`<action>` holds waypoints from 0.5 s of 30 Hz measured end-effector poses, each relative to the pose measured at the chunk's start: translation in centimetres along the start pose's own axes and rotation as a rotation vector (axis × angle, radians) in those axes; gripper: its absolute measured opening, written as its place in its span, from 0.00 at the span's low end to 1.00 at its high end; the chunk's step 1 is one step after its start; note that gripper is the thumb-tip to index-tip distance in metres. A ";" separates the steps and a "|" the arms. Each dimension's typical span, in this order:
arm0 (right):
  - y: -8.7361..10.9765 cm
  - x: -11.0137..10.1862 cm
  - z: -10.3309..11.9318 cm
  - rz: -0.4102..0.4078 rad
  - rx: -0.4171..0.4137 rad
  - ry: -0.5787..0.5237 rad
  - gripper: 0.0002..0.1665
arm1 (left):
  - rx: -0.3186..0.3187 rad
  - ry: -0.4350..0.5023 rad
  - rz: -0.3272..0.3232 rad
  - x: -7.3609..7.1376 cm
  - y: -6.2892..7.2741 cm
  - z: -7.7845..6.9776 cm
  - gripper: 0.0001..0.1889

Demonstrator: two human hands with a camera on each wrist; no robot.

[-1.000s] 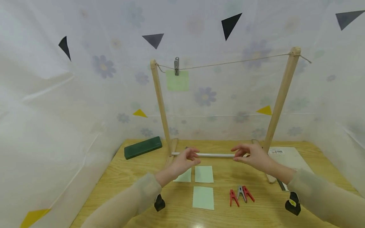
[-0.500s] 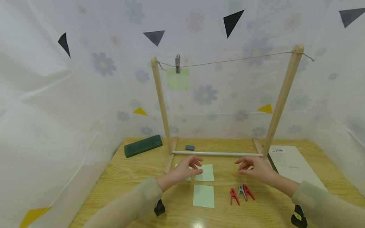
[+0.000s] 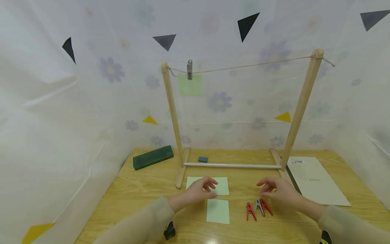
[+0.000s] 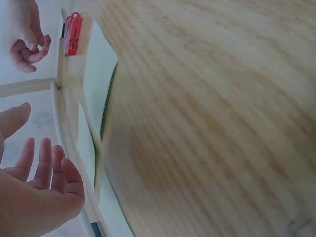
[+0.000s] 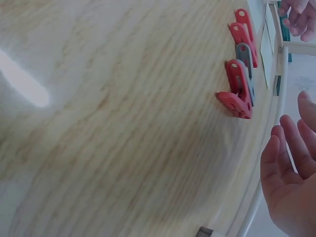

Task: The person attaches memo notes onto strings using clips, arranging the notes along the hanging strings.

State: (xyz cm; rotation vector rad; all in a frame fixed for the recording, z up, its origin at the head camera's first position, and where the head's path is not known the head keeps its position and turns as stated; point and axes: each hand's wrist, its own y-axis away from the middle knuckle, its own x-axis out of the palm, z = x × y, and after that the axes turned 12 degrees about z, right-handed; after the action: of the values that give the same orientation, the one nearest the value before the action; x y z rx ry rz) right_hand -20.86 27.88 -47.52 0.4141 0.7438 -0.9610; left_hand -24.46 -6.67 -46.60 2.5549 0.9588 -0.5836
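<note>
My left hand [image 3: 199, 190] hovers over the pale green paper squares, its fingers loosely bent around nothing. Two squares lie side by side behind it, and one paper square [image 3: 218, 211] lies nearer to me. The right hand [image 3: 281, 192], also holding nothing, is above the table just behind and right of the clothespins. Of these, two are red, such as the left red clothespin [image 3: 251, 212], and between them lies a grey clothespin [image 3: 258, 205]. Another green paper [image 3: 190, 85] hangs on a string [image 3: 243, 67] from a grey clothespin [image 3: 190, 70].
Two wooden posts, including the right post [image 3: 301, 110], hold the string; a white rod [image 3: 231, 165] joins them low down. A dark green case [image 3: 153, 158] lies back left, a small blue block [image 3: 203, 159] behind the rod, and a pale board [image 3: 317, 181] at the right.
Both hands have drawn back toward me from the white rod and lowered over the table. The right hand has also shifted right. The papers and clothespins have stayed in place.
</note>
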 end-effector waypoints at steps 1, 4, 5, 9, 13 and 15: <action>0.2 0.1 -0.1 0.004 0.017 0.002 0.17 | 0.003 -0.009 0.007 0.1 0.1 0.1 0.19; 0.8 0.4 -0.1 0.020 0.033 -0.012 0.18 | 0.004 -0.047 0.018 0.6 0.3 0.5 0.19; 0.9 0.5 -0.2 0.023 0.039 -0.019 0.19 | 0.003 -0.052 0.020 0.7 0.3 0.6 0.19; 1.2 0.8 -0.5 0.040 0.067 -0.064 0.22 | -0.023 -0.069 0.028 0.9 0.4 0.8 0.19; 1.3 1.2 -1.0 0.078 0.088 -0.122 0.25 | -0.047 -0.082 0.057 1.2 0.5 1.0 0.19; 1.4 1.4 -1.2 0.100 0.081 -0.144 0.26 | -0.048 -0.091 0.068 1.4 0.5 1.1 0.20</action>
State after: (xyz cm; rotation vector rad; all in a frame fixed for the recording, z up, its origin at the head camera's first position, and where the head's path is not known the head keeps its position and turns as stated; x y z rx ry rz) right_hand -19.59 28.53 -49.34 0.4442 0.5499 -0.9187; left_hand -23.44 -6.83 -48.15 2.4852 0.8412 -0.6439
